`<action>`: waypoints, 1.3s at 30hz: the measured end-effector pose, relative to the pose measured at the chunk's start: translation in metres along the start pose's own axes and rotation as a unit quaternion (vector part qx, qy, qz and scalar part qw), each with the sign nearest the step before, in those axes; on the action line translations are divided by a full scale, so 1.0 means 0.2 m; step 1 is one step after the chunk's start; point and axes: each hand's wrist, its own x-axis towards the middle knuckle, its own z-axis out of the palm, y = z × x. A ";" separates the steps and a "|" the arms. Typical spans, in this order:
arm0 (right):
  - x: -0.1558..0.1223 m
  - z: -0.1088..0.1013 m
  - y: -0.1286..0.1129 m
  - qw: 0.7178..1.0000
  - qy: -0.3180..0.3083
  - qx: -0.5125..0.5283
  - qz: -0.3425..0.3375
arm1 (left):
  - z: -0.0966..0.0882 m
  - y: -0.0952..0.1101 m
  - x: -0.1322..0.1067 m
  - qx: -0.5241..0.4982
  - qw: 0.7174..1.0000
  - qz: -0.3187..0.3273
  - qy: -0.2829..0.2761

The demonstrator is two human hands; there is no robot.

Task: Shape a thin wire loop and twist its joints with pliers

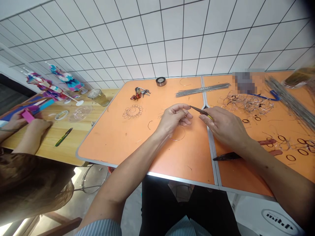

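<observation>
Right hand (pixel 225 127): closed firmly round slim pliers (pixel 197 109), a flash of yellow at the grip, the dark nose angled across to the other hand!
Left hand (pixel 176 118): half open, fingers bent, index fingertip right at that dark nose; whether a fine wire sits between them, nobody can tell from here.
Wire hoop (pixel 182 138): down on the orange table (pixel 118 141), just beneath the left hand, partly covered by it.
Curved wire (pixel 149 124): a short one, lying to the left of the hoop.
Second pliers (pixel 226 156): under the right forearm, dark nose over the table seam, reddish handles showing on the far side.
Looped wire flower (pixel 133 112): out to the left, flat, well apart from both hands.
Back row: keys (pixel 141 93), a tape roll (pixel 161 81) near the tiled wall, then a wire bundle (pixel 203 90) straddling the seam.
Right flank: a wire tangle (pixel 246 103), with dark rings (pixel 291 158) scattered nearer the front.
Neighbouring wooden table (pixel 78 141): a co-worker's hands (pixel 36 127) at a pink block (pixel 28 115), a green-and-black knife (pixel 63 137) lying nearby.
</observation>
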 end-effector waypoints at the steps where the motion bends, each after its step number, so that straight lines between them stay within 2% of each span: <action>1: 0.00 0.00 0.00 1.000 0.001 -0.003 -0.001 | 0.00 0.00 0.00 0.001 1.000 -0.001 0.001; 16: 0.00 -0.01 -0.01 1.000 -0.011 0.014 0.010 | -0.01 -0.01 0.00 0.010 1.000 0.005 -0.003; 22: 0.00 -0.03 -0.03 0.999 -0.039 0.017 0.011 | 0.00 -0.01 0.01 0.013 1.000 0.014 -0.002; 28: 0.00 -0.02 -0.02 0.999 -0.036 0.034 -0.004 | -0.01 0.00 0.00 0.018 1.000 0.024 -0.001; 39: 0.00 -0.02 -0.03 0.997 -0.062 0.040 0.010 | -0.01 -0.02 0.01 0.031 0.999 0.019 0.008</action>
